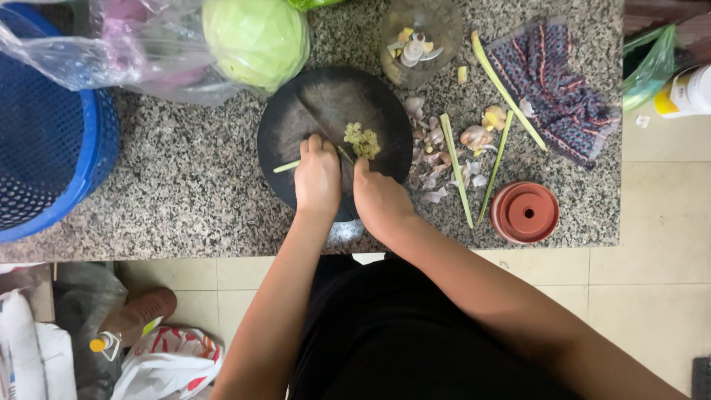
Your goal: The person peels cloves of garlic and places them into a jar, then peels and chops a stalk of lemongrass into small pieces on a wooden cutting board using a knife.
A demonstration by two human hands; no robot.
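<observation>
Your left hand (317, 178) pins the stiff, light lemongrass stalk (287, 167) on the round board (333, 111) (slices piled beside); your right hand (379, 198) seems closed on a knife (326, 127).

left hand (317, 178) pinning lemongrass stalk (287, 167), right hand (379, 198) gripping knife (320, 122), round board (289, 126)
</observation>
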